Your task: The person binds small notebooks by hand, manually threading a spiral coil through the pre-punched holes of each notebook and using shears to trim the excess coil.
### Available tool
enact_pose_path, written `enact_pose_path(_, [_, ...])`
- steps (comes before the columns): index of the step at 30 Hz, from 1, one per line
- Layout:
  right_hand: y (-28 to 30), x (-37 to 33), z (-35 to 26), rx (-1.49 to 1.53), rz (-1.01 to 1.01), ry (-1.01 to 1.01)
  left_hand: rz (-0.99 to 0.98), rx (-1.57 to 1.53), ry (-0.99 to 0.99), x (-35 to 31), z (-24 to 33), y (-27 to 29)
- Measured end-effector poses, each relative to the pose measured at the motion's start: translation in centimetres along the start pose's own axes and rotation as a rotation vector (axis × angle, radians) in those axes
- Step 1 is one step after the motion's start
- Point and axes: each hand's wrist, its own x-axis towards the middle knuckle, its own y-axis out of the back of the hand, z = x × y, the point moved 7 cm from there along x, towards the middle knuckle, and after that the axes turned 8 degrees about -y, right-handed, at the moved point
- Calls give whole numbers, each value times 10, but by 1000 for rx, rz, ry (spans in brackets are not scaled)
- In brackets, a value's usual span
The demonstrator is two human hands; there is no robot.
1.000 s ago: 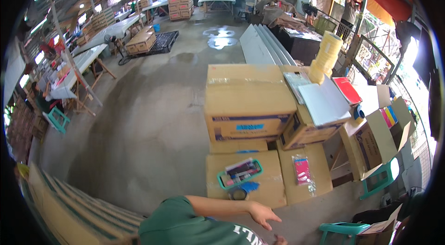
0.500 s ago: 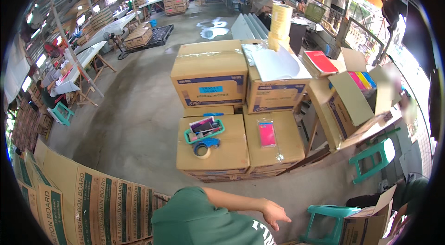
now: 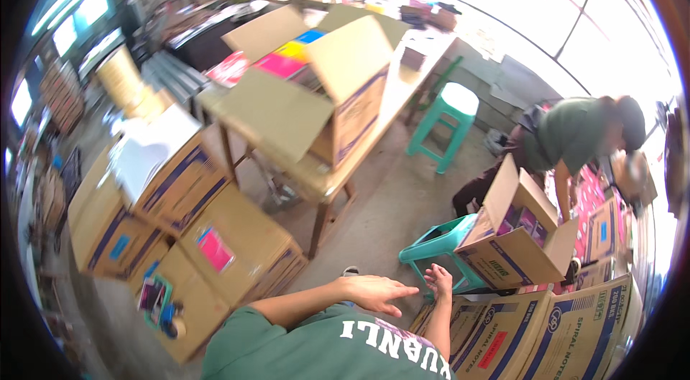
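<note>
My left hand (image 3: 375, 294) reaches across in front of my body, palm down with its fingers stretched out. It is open and touches nothing. Close beside its fingertips, my right hand (image 3: 438, 281) is raised with the fingers loosely bent and apart, also empty. Nearest to both hands is a green plastic stool (image 3: 424, 246). An open cardboard box (image 3: 496, 259) with purple items inside stands on or against that stool. Below my right forearm lie closed cartons (image 3: 503, 333) with blue bands.
A co-worker in a green shirt (image 3: 575, 128) bends over beside the open box. Another open carton (image 3: 359, 118) holding bright notebooks sits on a wooden table (image 3: 330, 182). Another green stool (image 3: 453, 118) stands behind. Stacked cartons (image 3: 241, 236) carry a pink pack (image 3: 215, 249) and a green basket (image 3: 154, 301).
My view has swung to the right, so the stacked cartons now lie at the left and the co-worker shows fully. My right hand has come into view beside the left.
</note>
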Motion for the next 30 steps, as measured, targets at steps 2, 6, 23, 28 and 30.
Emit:
enact_pose_path(2, [54, 47, -5, -86, 161, -66, -57, 28, 26, 37, -21, 55])
enact_pose_path(6, [10, 53, -87, -281, -209, -131, 0, 56, 103, 83, -68, 143])
enact_pose_path(23, [73, -1, -637, -345, -152, 807, 1109, -655, 252, 300, -408, 537])
enact_pose_path(28, [2, 144, -739, -1084, -415, 657, 1593, -260, 664, 259, -558, 611])
enact_pose_path(30, [-21, 213, -760, -1402, -467, 614, 1701, 344, 842, 243, -600, 633])
